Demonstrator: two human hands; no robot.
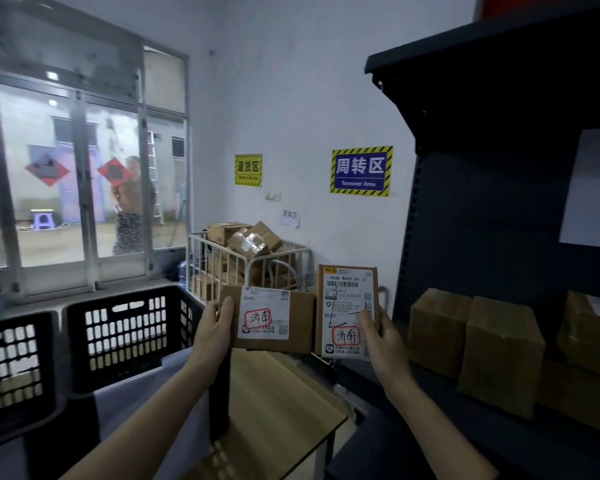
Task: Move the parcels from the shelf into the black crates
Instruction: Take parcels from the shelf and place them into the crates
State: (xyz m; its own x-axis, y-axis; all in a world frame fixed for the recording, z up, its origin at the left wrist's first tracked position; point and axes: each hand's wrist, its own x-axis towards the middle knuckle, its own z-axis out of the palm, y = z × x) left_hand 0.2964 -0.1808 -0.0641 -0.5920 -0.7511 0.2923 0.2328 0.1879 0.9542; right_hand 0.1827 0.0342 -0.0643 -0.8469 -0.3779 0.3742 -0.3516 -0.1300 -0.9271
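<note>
A parcel is held up in each hand, side by side, between the crates and the shelf.

The left hand (216,326) grips a flat brown cardboard parcel with a white label (302,320) by its left edge, thumb on the front. The right hand (382,341) holds a taller brown labelled parcel (343,306) upright, thumb pressed on its label. Both parcels hang above a pale wooden tabletop (281,403). Two black slotted plastic crates (129,337) sit to the left, and more brown cardboard boxes (503,355) rest on the dark metal shelf (499,202) to the right.
</note>
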